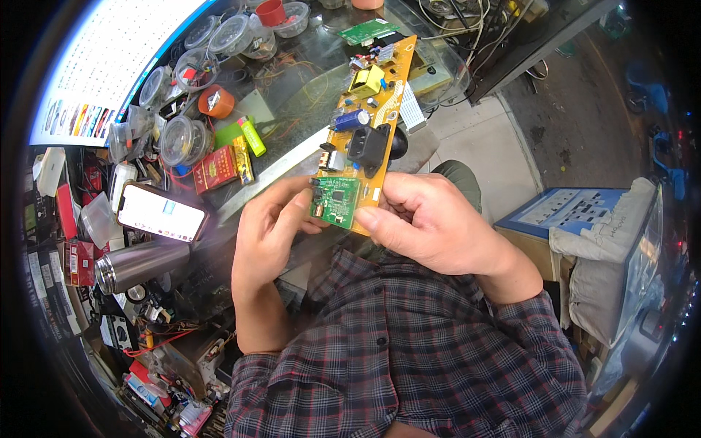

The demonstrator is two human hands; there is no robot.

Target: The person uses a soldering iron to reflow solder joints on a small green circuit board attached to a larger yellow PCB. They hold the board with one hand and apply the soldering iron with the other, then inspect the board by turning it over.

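Observation:
In the head view, my right hand (438, 222) grips the near end of a long yellow-brown power circuit board (391, 123), its thumb at the edge beside a small green circuit board (338, 202). My left hand (274, 224) pinches the green board's left edge between thumb and fingers. The green board lies over the near end of the larger one; whether they are joined cannot be told. A yellow transformer (367, 81), a blue capacitor (352, 120) and a black power socket (368, 145) stand on the larger board.
A lit smartphone (162, 212) rests beside a steel flask (143, 265) on the left. Lidded plastic tubs (185, 139), a red box (215, 169) and a green lighter (252, 136) lie on the glass tabletop. Another green circuit board (368, 32) lies at the far side.

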